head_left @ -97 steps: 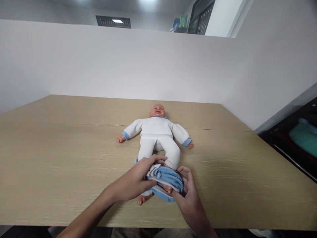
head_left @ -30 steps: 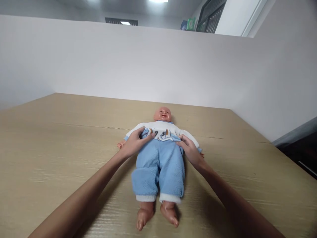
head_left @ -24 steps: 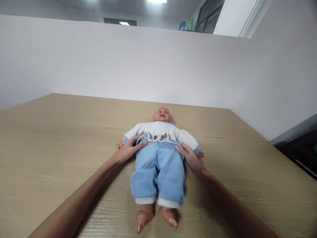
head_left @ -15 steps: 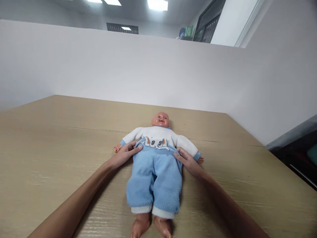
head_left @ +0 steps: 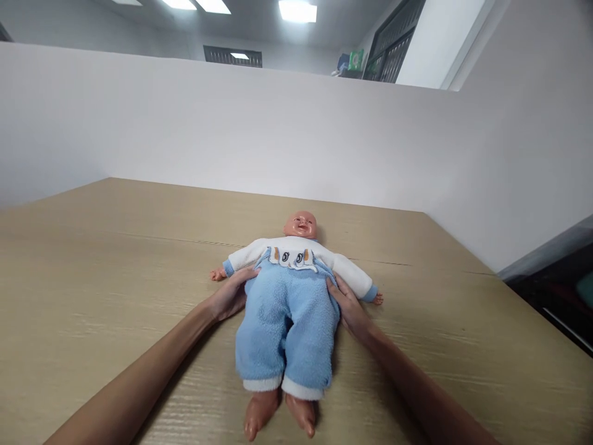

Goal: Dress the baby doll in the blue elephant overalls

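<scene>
head-worn, forward-down, close over table (head_left: 92,259)

Both forearms are running off the bottom edge, so the elbows are not showing. The left hand (head_left: 228,296) and right hand (head_left: 348,307) are pressing against the sides of the blue trousers (head_left: 287,321). The fleece is covering some fingertips, so whether they are pinching fabric cannot be told. The trousers are hiding the legs and belly of the doll (head_left: 301,225). A dark, blurred shelf (head_left: 553,290) is being cut off at the right edge. A green packet (head_left: 356,59) far behind is too small to identify.
</scene>
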### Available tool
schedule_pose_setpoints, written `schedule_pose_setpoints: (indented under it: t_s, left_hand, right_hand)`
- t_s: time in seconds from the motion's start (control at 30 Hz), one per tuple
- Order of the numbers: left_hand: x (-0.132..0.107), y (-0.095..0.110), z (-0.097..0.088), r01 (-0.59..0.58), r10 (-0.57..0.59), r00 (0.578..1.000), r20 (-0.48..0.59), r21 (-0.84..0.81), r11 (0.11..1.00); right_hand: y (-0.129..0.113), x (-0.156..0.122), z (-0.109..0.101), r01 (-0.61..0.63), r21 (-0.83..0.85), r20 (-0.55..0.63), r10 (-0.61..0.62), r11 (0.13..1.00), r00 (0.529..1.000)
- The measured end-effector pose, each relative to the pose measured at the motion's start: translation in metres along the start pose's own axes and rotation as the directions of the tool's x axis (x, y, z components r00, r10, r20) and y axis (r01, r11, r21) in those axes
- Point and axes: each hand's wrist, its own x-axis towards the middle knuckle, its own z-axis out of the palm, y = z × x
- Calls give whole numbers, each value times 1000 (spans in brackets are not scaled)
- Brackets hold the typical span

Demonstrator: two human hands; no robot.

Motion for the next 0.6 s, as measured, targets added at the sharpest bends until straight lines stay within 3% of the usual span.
schedule_pose_setpoints:
  t_s: [0.17,0.27,0.37,0.5,0.6]
  left_hand:
    - [1,1,-1,3,1,999,-34,107,994]
    - [2,5,-2,-109,109,994,13,256,960]
    - [0,13,2,-254,249,966,68,424,869]
    - [1,32,15,-417,409,900,150,566,711]
    - [9,37,25,-407,402,905,137,548,730]
  right_hand:
    - [-15,3,-2,78,-166,78,-66,983,995]
    - [-24,-2,-3,176,-336,90,-155,925,984]
    - [-31,-10,-2,266,-476,71,-265,838,962]
    - [-37,0,3,281,-454,22,-305,846,952]
    - [-34,23,5,187,-372,-95,-238,909,967]
